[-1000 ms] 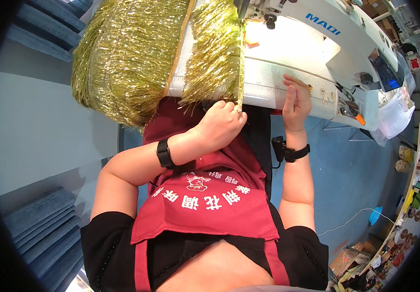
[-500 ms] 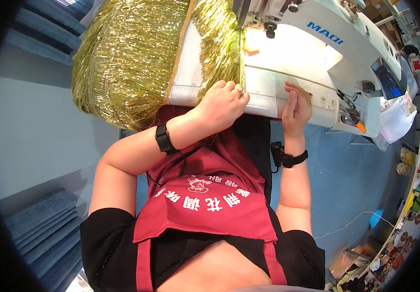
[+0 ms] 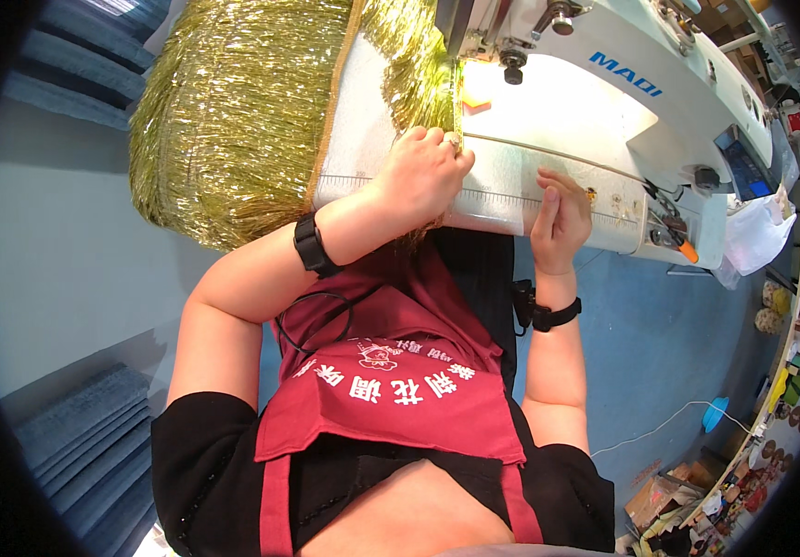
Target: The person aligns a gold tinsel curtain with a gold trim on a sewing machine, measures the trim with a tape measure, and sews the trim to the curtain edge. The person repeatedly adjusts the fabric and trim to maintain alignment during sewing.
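Observation:
My left hand (image 3: pixel 424 178) is closed over the near end of a narrow strip of shiny gold tinsel fringe (image 3: pixel 419 84), knuckles up, just in front of the presser area. The strip's edge runs straight away from me under the head of a white sewing machine (image 3: pixel 669 102). My fingers hide the part they grip. Beside it, my right hand (image 3: pixel 562 221) stands on edge at the front of the machine bed (image 3: pixel 502 209), its fingers stretched and nothing visible in them. A larger gold tinsel fringe (image 3: pixel 233 121) with a brown edge band drapes over the bed's left side.
A small orange piece (image 3: pixel 477 100) lies on the lit bed beside the strip. An orange-handled tool (image 3: pixel 686 249) sits at the bed's right end, near a white plastic bag (image 3: pixel 757 227). Blue folded stacks (image 3: pixel 84 446) stand at left; a cluttered shelf curves along the right.
My left hand has slid away from me toward the machine's needle area with the fringe strip. My right hand stays by the bed's front edge. The view has shifted slightly.

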### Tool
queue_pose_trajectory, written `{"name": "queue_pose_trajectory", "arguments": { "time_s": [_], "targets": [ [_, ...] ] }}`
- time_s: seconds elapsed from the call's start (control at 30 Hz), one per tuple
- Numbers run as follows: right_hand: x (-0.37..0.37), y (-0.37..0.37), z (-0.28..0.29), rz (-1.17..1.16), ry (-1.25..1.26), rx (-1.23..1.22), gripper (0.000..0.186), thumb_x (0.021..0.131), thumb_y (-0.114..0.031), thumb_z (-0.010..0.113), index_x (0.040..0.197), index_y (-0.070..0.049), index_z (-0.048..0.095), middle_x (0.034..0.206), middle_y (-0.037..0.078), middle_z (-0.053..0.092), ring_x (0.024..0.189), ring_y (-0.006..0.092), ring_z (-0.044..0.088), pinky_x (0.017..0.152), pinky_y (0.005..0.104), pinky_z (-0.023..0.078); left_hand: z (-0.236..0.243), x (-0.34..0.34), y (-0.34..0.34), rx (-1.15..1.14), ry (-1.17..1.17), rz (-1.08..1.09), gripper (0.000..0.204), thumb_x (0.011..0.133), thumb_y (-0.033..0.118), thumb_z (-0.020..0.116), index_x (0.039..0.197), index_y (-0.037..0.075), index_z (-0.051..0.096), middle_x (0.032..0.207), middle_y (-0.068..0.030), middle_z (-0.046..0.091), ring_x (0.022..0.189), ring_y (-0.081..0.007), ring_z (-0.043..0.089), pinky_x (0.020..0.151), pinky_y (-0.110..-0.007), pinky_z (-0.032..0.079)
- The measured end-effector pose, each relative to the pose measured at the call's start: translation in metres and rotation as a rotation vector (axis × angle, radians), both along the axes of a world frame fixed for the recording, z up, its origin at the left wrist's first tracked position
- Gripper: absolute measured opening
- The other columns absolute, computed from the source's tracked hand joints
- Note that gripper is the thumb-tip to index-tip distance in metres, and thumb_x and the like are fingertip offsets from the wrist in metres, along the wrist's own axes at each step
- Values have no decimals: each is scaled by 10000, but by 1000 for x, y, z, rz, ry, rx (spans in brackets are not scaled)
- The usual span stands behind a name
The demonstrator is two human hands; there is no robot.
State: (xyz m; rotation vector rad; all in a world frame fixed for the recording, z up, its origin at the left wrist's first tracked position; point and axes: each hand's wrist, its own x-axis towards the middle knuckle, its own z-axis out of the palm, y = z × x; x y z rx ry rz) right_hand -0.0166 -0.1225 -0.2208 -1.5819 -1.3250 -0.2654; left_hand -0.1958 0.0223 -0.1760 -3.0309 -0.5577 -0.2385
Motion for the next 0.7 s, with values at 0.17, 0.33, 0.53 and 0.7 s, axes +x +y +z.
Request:
{"name": "queue_pose_trajectory", "arguments": {
  "time_s": [0.17, 0.33, 0.53, 0.7],
  "targets": [
    [-1, -3, 0, 6, 34, -36, 168, 1013, -114, 573, 922, -34, 689, 997, 112, 749, 903, 300, 704, 817, 390, 540, 20, 0, 7, -119, 121, -9, 155, 931, 210, 578, 965, 75, 647, 894, -107, 681, 877, -287, 661, 808, -421, 495],
    [-6, -5, 3, -20, 15, -82, 158, 1008, -111, 578, 929, -42, 696, 999, 111, 752, 906, 299, 703, 826, 392, 534, 64, 13, 112, -661, 259, 77, 271, 1065, 289, 516, 1108, 45, 626, 963, -163, 717, 872, -317, 694, 775, -446, 551],
    [-11, -4, 10, -44, -40, -139, 131, 994, -109, 591, 948, -53, 700, 1034, 91, 755, 918, 287, 705, 826, 379, 521, 74, 61, 250, -1234, 368, 346, 373, 1031, 454, 564, 1172, 120, 657, 1004, -68, 734, 816, -136, 664, 702, -290, 554],
    [-13, -4, 8, -65, -115, -138, 116, 985, -106, 597, 943, -56, 692, 1022, 85, 755, 912, 282, 702, 818, 377, 515, 44, 88, 308, -653, 428, 661, 277, 1030, 181, 440, 1136, 4, 624, 1075, -124, 711, 856, -220, 694, 708, -377, 608]
  ]
}}
